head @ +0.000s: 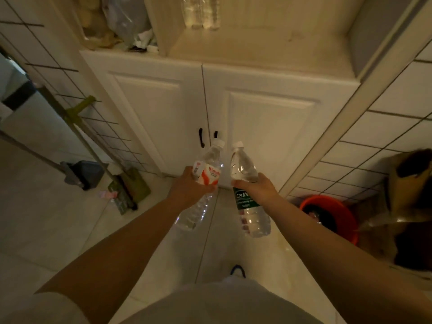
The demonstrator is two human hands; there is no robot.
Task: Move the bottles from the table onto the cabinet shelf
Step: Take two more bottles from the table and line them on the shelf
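I stand facing a white cabinet with an open wooden shelf [257, 43] above two shut doors. My left hand [189, 187] grips a clear water bottle with an orange-and-white label [208, 175], cap pointing at the doors. My right hand [259, 187] grips a clear water bottle with a green label [245, 199], held alongside the first. Both bottles hang low in front of the door handles, well below the shelf. Clear bottles [202, 12] stand at the shelf's back.
The left shelf compartment holds plastic bags and clutter [121, 24]. A mop and dustpan [86, 174] lean at the left wall. An orange bucket [332, 216] sits on the floor at right beside a brown bag [409, 183]. Tiled walls flank the cabinet.
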